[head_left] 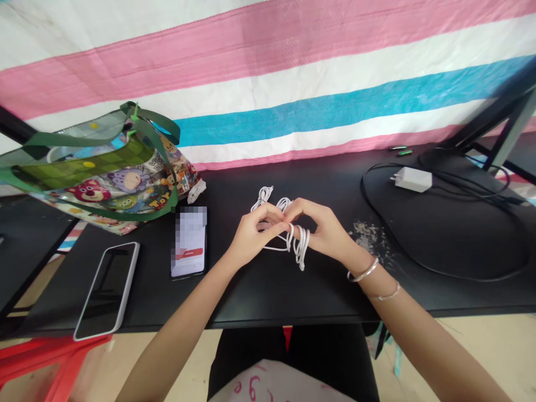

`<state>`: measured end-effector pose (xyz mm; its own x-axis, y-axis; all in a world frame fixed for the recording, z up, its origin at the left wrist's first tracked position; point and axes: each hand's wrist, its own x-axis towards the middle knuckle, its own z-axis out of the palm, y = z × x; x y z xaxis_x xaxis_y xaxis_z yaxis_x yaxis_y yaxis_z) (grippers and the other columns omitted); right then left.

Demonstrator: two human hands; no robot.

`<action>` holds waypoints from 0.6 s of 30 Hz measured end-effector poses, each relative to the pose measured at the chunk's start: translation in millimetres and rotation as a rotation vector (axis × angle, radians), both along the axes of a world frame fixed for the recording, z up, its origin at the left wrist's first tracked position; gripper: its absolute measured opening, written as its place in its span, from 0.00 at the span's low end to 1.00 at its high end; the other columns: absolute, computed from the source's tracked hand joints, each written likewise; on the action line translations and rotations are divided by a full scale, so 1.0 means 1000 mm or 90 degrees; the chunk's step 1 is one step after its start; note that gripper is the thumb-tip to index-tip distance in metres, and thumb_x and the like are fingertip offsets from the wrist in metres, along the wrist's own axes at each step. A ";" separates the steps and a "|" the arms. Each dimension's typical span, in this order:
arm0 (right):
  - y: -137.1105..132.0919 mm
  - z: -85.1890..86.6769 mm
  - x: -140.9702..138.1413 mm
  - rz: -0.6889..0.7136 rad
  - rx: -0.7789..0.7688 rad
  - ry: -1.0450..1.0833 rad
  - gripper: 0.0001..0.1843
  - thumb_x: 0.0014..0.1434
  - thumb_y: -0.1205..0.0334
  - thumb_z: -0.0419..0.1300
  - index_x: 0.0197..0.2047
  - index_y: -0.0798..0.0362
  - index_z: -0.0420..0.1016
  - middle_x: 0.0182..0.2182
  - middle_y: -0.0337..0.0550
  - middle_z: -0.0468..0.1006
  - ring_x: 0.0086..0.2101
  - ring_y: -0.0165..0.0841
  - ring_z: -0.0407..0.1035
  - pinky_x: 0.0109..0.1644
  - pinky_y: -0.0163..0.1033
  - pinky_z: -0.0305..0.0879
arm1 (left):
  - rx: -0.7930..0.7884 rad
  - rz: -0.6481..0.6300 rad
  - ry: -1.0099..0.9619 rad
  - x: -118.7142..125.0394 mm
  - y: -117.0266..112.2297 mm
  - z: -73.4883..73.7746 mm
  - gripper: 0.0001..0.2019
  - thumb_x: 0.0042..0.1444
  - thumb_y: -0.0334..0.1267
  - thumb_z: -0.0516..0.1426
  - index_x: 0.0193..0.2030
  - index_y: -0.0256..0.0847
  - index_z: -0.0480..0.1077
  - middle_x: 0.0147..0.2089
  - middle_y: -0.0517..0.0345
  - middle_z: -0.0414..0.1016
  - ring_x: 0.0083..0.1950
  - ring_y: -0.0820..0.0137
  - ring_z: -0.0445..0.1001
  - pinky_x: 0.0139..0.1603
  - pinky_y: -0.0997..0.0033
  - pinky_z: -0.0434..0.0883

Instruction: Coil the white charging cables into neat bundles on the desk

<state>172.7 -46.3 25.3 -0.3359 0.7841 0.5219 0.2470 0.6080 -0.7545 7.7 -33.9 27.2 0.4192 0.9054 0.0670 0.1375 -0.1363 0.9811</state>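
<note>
Both my hands meet over the middle of the black table, fingertips together around a white cable (300, 248). My left hand (255, 229) pinches the cable between thumb and fingers. My right hand (320, 226) is closed on it too, with looped coils hanging below its fingers. Just behind the hands lies another bundled white cable (263, 195) on the table. More white loops show behind my fingertips, and whether they belong to the held cable I cannot tell.
On the left lie a lit phone (189, 251) and a dark-screened phone (108, 293), beside a clear cartoon bag (121, 178) with green handles. To the right are a white charger plug (414, 179), a long black cable (393, 245) and pale scuffs on the black table (259, 301).
</note>
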 end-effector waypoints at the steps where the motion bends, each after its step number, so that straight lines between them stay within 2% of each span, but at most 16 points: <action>1: 0.000 0.000 0.000 -0.001 0.005 0.004 0.13 0.60 0.52 0.57 0.28 0.50 0.66 0.26 0.39 0.71 0.26 0.29 0.66 0.32 0.37 0.65 | 0.003 -0.013 -0.008 -0.001 0.001 -0.001 0.06 0.51 0.37 0.59 0.29 0.39 0.66 0.32 0.60 0.75 0.36 0.73 0.76 0.39 0.74 0.71; 5: -0.001 0.001 -0.001 -0.045 0.005 0.020 0.16 0.60 0.50 0.56 0.26 0.50 0.62 0.25 0.38 0.70 0.26 0.29 0.64 0.31 0.37 0.62 | 0.020 -0.045 0.008 -0.005 0.003 -0.003 0.04 0.56 0.37 0.55 0.36 0.40 0.67 0.32 0.60 0.76 0.37 0.72 0.78 0.42 0.72 0.71; 10: -0.002 0.002 0.001 -0.174 -0.007 0.017 0.23 0.59 0.46 0.54 0.21 0.49 0.54 0.20 0.36 0.63 0.23 0.28 0.58 0.29 0.36 0.58 | 0.075 -0.099 0.123 -0.005 -0.001 -0.004 0.06 0.56 0.36 0.55 0.41 0.40 0.67 0.31 0.62 0.77 0.35 0.71 0.77 0.41 0.71 0.71; 15: -0.001 0.001 0.005 -0.259 -0.032 0.048 0.28 0.61 0.37 0.46 0.21 0.50 0.59 0.19 0.37 0.65 0.21 0.29 0.59 0.27 0.36 0.57 | 0.120 -0.139 0.152 -0.004 -0.005 -0.003 0.11 0.59 0.34 0.51 0.49 0.41 0.65 0.28 0.64 0.76 0.32 0.73 0.76 0.42 0.72 0.70; 18: 0.002 -0.001 0.007 -0.278 -0.053 0.094 0.29 0.60 0.35 0.45 0.21 0.50 0.60 0.19 0.38 0.67 0.22 0.30 0.61 0.28 0.37 0.58 | 0.152 -0.154 0.158 -0.004 -0.005 -0.004 0.11 0.58 0.32 0.51 0.47 0.42 0.66 0.32 0.62 0.77 0.34 0.74 0.76 0.42 0.73 0.70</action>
